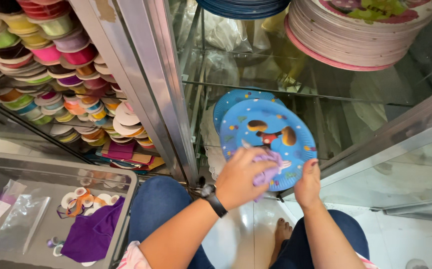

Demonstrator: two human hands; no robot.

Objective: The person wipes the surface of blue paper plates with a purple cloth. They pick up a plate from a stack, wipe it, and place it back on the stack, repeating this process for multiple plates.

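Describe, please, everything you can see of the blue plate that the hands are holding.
The blue plate is round, looks like paper, and has a dotted rim and a cartoon picture in brown, red and white at its centre. It is held tilted, face toward the camera, in front of a glass shelf. The right hand grips its lower right edge; the left hand presses a lilac cloth against its lower face. A second blue plate shows behind it.
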